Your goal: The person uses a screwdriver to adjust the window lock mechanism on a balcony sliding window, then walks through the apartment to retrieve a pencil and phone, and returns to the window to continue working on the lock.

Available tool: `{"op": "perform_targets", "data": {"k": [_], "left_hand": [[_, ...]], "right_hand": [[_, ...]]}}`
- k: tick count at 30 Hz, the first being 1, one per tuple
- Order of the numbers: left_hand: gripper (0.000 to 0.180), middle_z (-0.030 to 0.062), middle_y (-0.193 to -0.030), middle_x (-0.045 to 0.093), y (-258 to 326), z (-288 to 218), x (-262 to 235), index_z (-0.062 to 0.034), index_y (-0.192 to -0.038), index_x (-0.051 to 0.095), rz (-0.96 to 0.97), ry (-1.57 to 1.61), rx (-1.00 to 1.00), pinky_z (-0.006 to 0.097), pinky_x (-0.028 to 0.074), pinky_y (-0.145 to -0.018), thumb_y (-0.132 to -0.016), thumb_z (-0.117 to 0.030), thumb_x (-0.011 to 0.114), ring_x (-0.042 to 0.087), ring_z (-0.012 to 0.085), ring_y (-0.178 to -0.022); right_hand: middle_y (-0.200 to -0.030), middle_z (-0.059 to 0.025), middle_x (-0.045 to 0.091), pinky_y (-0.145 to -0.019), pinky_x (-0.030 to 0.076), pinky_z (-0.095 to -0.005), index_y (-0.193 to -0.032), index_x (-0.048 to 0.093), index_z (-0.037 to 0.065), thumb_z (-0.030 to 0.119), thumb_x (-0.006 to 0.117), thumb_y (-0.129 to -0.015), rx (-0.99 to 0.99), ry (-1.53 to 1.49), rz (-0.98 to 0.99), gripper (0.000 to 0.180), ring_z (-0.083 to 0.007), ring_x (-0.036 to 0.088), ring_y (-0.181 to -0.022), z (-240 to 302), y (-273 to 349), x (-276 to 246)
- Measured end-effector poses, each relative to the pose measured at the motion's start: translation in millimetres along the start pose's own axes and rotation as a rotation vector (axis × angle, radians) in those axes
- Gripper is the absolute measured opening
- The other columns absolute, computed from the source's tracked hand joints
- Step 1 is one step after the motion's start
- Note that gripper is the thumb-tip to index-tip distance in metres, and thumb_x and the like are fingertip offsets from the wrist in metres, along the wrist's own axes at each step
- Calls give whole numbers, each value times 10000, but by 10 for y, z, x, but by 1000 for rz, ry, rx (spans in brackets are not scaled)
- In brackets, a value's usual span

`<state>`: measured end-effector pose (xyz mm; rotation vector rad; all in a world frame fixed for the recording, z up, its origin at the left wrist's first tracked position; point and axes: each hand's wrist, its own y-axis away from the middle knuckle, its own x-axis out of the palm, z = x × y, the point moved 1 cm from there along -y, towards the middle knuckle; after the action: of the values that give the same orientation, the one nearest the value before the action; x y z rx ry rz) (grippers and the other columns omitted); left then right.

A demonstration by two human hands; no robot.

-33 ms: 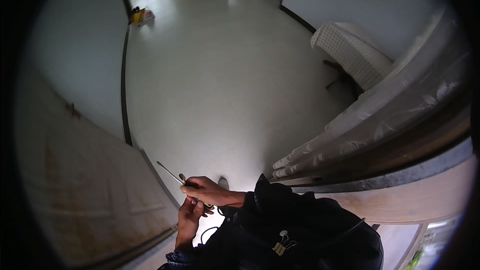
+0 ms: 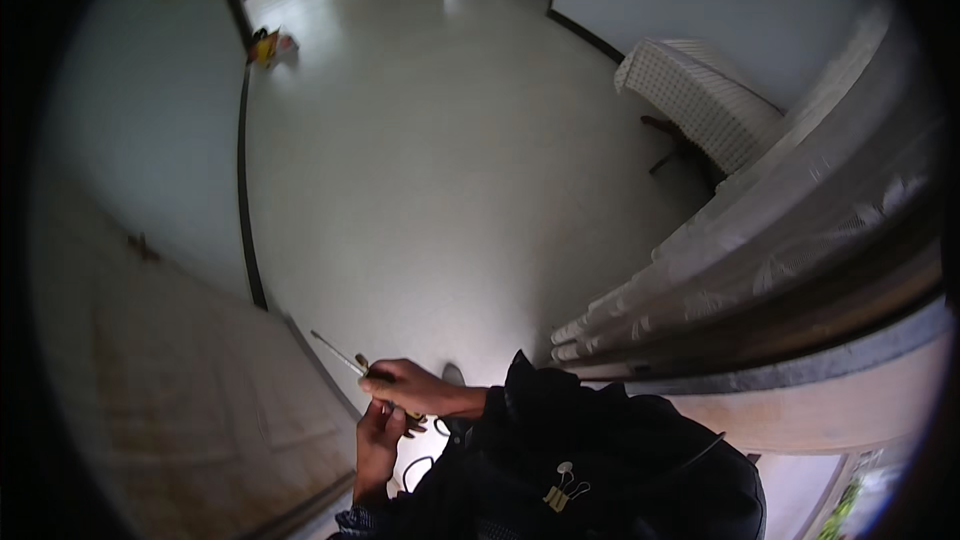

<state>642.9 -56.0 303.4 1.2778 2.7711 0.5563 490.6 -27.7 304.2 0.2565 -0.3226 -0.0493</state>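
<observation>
Only my view shifts slightly: my right hand (image 2: pixel 412 388) still grips the slim, silver-shafted metal screwdriver (image 2: pixel 337 351), my left hand (image 2: pixel 378 442) pinching its handle, so the work seems unadvanced.

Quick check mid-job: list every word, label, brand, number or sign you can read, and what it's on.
No readable text anywhere in view.
Colourful packages on the far floor: too small and blurred to tell whether anything is printed.
Screwdriver in the right hand: no lettering legible.
Metal clip on the dark clothing: none legible.
</observation>
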Motion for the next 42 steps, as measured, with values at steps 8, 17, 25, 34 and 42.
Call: {"op": "perform_targets", "data": {"k": [8,17,25,34,42], "left_hand": [[347,110,-927,714,-2414,-1125,71,21,-1202,583,162,-35,-93,294,504,-701,-988,-251,613,700,197,-810],[454,153,-885,730,-5050,-1445,358,64,-1327,554,492,-246,-90,302,519,-683,-994,-243,582,701,204,-768],[373,134,-886,736,-6931,-2142,1488,29,-1276,603,865,-396,-133,290,516,-694,-989,-207,571,699,186,-770],[354,130,-878,740,-7852,-2180,3441,43,-1246,621,1086,-534,-164,289,524,-688,-999,-206,570,707,189,-769],[356,122,-844,728,-8436,-2594,5251,41,-1210,633,1241,-588,-120,288,514,-667,-992,-233,572,701,189,-744]], "right_hand": [[-757,-37,583,-603,463,-288,-914,558,15,319,557,-1018,-44,52,-199,322,-96,553,-685,1288,-1309,-1694],[-783,-22,564,-612,480,-268,-917,555,34,350,556,-1015,-145,-136,-710,331,-100,548,-665,1698,-2037,-3645],[-803,-14,533,-648,483,-268,-939,527,48,320,547,-1030,-227,-359,-1185,288,-100,525,-687,2254,-1870,-4945],[-841,-33,580,-659,496,-292,-997,560,29,278,521,-1046,-433,-374,-1693,257,-125,589,-707,2381,-672,-6582],[-686,7,535,-548,435,-278,-1012,567,42,257,642,-978,-529,-14,-2501,230,-117,517,-573,2888,1074,-7473]]}}
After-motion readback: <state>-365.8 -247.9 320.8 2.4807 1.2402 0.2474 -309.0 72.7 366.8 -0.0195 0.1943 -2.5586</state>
